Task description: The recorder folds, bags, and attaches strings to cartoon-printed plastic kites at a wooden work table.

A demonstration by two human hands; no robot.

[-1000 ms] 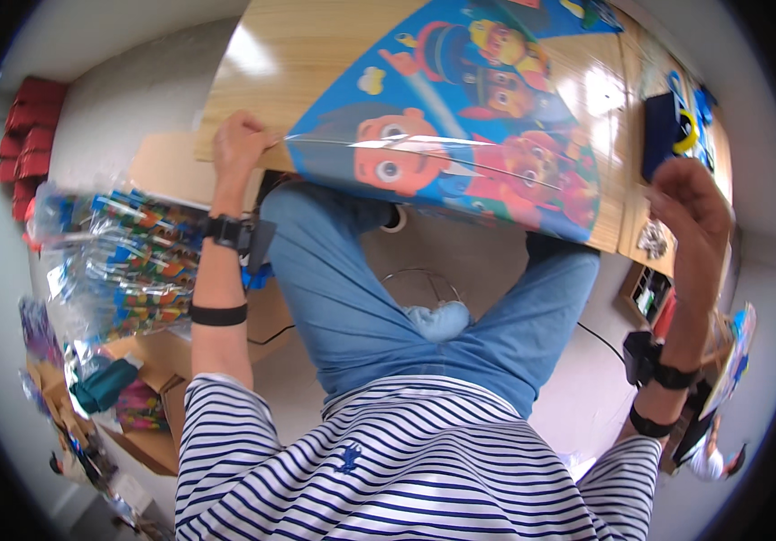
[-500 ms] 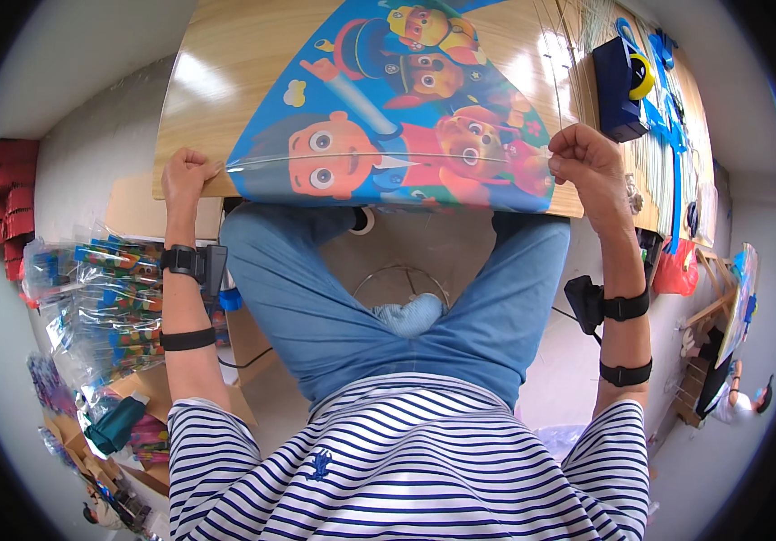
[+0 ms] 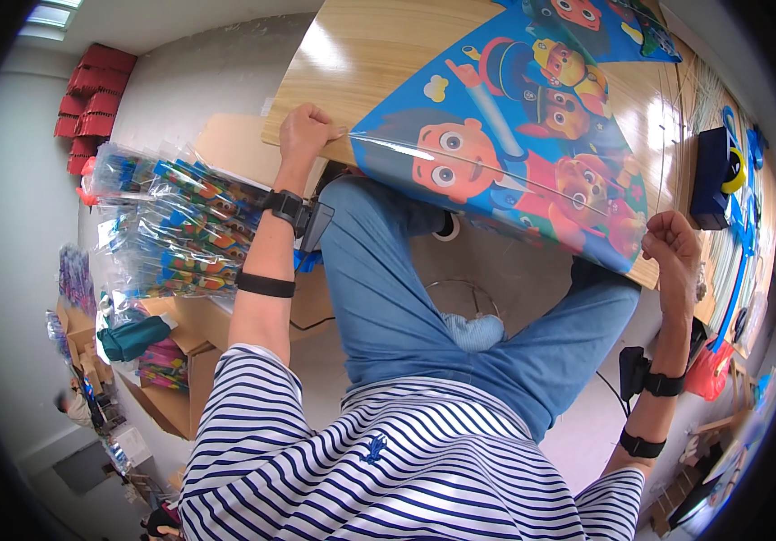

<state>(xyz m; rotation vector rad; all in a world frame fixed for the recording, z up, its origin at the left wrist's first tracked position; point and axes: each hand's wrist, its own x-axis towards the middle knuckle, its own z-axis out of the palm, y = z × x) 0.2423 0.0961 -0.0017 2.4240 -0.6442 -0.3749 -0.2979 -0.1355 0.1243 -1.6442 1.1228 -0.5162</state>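
Note:
A blue triangular printed sheet [image 3: 518, 135] with cartoon figures lies on the wooden table, its near edge hanging a little over the table's front. Across it, close to that edge, runs a thin pale rod [image 3: 489, 168]. At the sheet's left corner my left hand [image 3: 305, 133] pinches one end of the rod. My right hand [image 3: 674, 245] is curled closed at the right corner, around the rod's other end. The fingertips hide both ends.
Another printed sheet [image 3: 627, 41] lies at the table's far side. A dark blue box [image 3: 711, 180] with a yellow ring and bundled thin rods [image 3: 760, 261] are on the right. Bagged printed pieces [image 3: 180, 225] are piled left, beside an open carton [image 3: 191, 383].
The view has turned left, so the table and sheet sit tilted and farther right. Both hands stay at the sheet's two corners, closed as before.

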